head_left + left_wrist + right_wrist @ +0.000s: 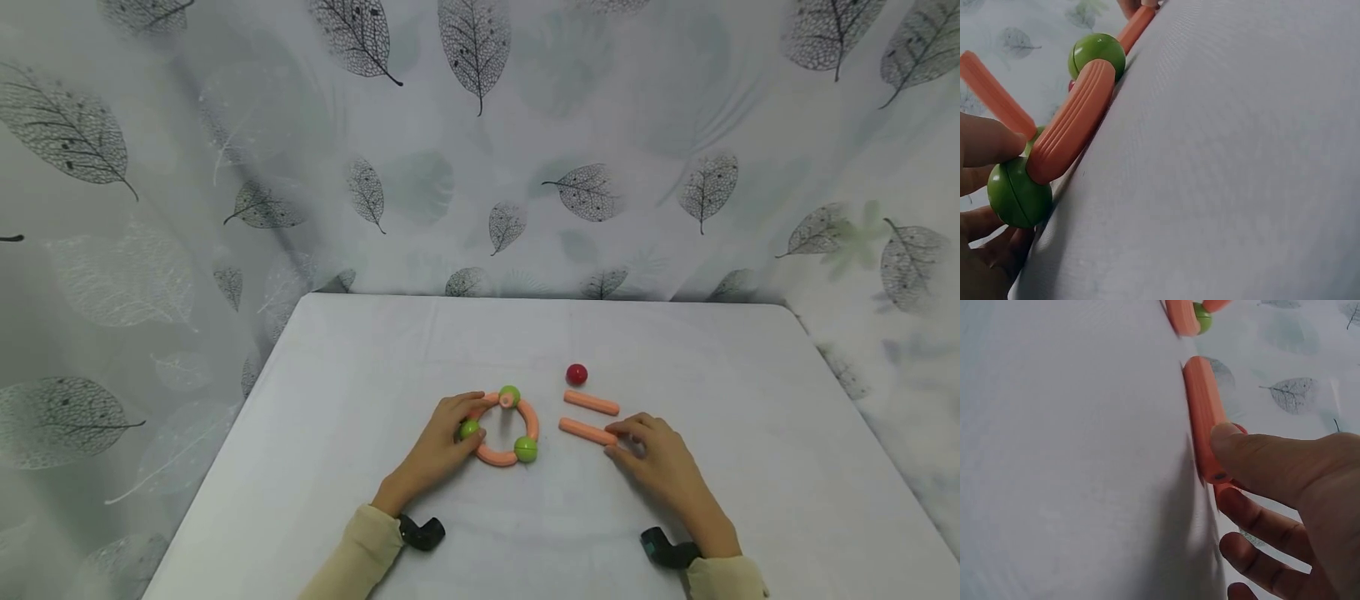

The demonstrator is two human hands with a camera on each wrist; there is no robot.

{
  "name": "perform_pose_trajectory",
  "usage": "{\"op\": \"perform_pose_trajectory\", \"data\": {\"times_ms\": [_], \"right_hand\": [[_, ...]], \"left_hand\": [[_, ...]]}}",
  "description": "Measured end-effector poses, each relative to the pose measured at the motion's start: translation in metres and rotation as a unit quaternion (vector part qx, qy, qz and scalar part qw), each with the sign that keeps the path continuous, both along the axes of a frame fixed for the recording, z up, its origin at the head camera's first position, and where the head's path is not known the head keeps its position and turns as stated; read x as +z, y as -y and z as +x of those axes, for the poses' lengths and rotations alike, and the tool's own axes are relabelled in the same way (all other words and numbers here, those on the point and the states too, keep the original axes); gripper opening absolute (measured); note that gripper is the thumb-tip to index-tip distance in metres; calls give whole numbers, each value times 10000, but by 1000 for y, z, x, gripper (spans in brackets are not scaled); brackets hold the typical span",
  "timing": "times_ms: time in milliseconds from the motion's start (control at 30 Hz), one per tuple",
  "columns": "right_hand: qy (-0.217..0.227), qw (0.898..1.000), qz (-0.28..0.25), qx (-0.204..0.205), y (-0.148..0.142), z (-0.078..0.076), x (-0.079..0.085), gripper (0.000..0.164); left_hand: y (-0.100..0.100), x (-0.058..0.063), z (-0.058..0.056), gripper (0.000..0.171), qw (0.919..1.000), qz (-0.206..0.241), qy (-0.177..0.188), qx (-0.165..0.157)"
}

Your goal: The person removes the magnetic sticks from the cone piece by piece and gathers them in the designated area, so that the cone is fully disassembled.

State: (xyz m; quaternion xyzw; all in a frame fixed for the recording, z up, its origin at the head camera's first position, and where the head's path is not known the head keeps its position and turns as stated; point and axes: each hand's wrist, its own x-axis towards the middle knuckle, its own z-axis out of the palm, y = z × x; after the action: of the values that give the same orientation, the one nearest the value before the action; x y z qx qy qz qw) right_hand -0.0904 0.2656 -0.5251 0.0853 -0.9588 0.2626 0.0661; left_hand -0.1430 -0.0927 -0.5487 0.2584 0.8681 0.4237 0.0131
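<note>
A ring of curved orange pieces joined by green balls lies on the table. From the green ball at its far side, a straight orange rod sticks up. My left hand grips the ring's left side, thumb and fingers around the green ball there. To the right of the ring lies a straight orange rod, whose right end my right hand pinches. In the right wrist view the thumb presses that ribbed rod, while the lower fingers spread loosely below.
Just behind the pinched rod is a second straight orange rod, with a red ball beyond it. A white cloth covers the table. Leaf-patterned curtains hang behind and along both sides. Each wrist wears a black camera band.
</note>
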Motion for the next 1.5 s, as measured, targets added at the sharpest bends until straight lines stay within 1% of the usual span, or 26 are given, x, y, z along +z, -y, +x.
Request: {"op": "perform_pose_trajectory", "data": {"times_ms": [100, 233, 333, 400, 467, 567, 667, 733, 867, 967, 1000, 1167, 1233, 1333, 1500], "right_hand": [[-164, 9998, -109, 25, 3, 0, 5, 24], [-581, 9963, -596, 214, 10, -2, 7, 23], [-852, 9881, -1117, 624, 19, -5, 7, 28], [-937, 9809, -1416, 950, 27, -9, 8, 36], [-961, 9750, -1615, 1185, 36, -13, 10, 42], [-701, 9730, -1770, 1305, 50, -19, 12, 47], [-273, 9754, -1792, 1257, 60, -22, 15, 45], [-14, 9760, -1813, 1210, 64, -24, 16, 48], [307, 9770, -1775, 1141, 71, -27, 19, 56], [431, 9766, -1736, 1197, 76, -31, 19, 58], [474, 9764, -1724, 1208, 78, -32, 19, 58], [515, 9763, -1636, 1322, 86, -37, 20, 54], [459, 9759, -1596, 1419, 90, -39, 20, 51], [354, 9756, -1532, 1535, 94, -41, 20, 45], [223, 9752, -1470, 1639, 98, -41, 18, 39]], "left_hand": [[0, 1, 1, 50, 10000, 1, 16, -16], [1, 5, 3, 49, 9999, -27, 96, -20], [0, 8, 3, 50, 9998, -75, 160, -77], [0, 10, 3, 51, 9996, -100, 217, -122], [0, 11, 2, 53, 9994, -132, 263, -166], [-1, 12, 0, 55, 9991, -222, 324, -170], [-2, 14, -2, 58, 9983, -340, 432, -195], [-3, 16, -3, 59, 9974, -396, 558, -217], [-7, 20, -4, 59, 9964, -409, 713, -194], [-8, 20, -6, 55, 9968, -425, 670, -120], [-9, 19, -7, 53, 9971, -446, 607, -103], [-11, 19, -12, 41, 9987, -431, 259, -70], [-12, 21, -14, 35, 9991, -363, 185, -86], [-14, 21, -17, 31, 9991, -336, 251, -102], [-15, 20, -18, 31, 9983, -382, 412, -132]]}}
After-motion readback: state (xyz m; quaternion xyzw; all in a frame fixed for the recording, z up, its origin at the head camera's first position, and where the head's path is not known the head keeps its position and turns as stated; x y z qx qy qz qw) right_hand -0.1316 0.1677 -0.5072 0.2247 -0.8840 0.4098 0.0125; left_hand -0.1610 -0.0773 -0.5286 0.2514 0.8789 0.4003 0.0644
